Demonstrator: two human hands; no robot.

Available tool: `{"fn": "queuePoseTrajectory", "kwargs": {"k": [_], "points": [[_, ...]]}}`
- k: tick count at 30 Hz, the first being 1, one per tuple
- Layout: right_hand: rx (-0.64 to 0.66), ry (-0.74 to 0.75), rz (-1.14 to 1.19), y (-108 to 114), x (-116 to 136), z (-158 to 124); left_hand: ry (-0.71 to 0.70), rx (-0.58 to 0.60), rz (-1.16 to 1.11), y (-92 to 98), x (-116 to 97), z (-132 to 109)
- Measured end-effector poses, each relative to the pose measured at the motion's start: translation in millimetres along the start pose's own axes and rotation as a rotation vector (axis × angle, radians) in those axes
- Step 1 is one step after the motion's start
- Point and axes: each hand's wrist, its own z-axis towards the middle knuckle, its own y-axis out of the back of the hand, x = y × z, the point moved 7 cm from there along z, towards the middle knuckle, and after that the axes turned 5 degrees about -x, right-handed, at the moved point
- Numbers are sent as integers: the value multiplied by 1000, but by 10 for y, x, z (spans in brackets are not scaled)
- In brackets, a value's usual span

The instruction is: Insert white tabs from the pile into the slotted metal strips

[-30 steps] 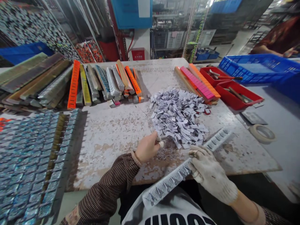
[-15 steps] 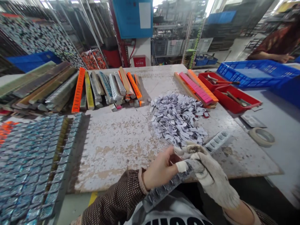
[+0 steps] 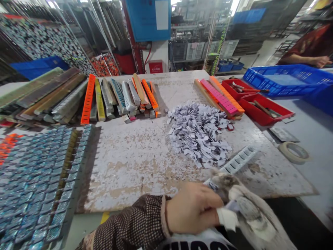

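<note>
My left hand (image 3: 195, 208) is bare, with white tape around the thumb. Its fingers are curled and meet my right hand at the front edge of the table; what they pinch is hidden. A dirty white knitted glove covers my right hand (image 3: 252, 211), which is curled and partly blurred. Between the two hands shows a small pale scrap (image 3: 233, 206), too unclear to name. Just beyond them a light grey slotted bar (image 3: 239, 159) lies slantwise on the table, its near end partly behind the glove. A heap of small white paper slips (image 3: 199, 133) lies past it.
Rows of glittery slotted bars (image 3: 39, 184) fill the left side. Behind them are stacked bars (image 3: 44, 93) and coloured ones (image 3: 125, 95). To the right are pink and orange bars (image 3: 220, 95), red bins (image 3: 265, 109), a tape roll (image 3: 293, 152) and a blue crate (image 3: 283, 80). A person (image 3: 312, 52) is at far right.
The dark grey slotted bar, earlier in my left hand over my lap, no longer shows. My left hand has moved right and turned knuckles up; my gloved hand has shifted right and down.
</note>
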Motion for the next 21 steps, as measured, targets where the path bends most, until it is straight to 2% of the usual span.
{"fn": "queuePoseTrajectory", "kwargs": {"k": [2, 4, 8, 11, 13, 17, 19, 21], "points": [[-31, -21, 11, -33, 5, 18, 122, -146, 135, 112, 153, 7], [-52, -11, 45, -97, 43, 40, 162, -173, 229, 133, 218, -2], [-3, 104, 100, -224, 198, 91, 59, 3, 128, -39, 172, -16], [9, 178, 3, -189, 243, 148, 67, 68, 97, -78, 257, 15], [-19, 181, -103, -98, 173, 200, 173, 69, 239, -9, 445, 89], [-74, 307, -359, 52, 7, 240, 477, -23, 685, 321, 892, 294], [-41, 375, -483, 22, -47, 222, 520, -49, 750, 403, 1035, 395], [9, 419, -563, -56, -62, 205, 518, -53, 722, 413, 1150, 452]]}}
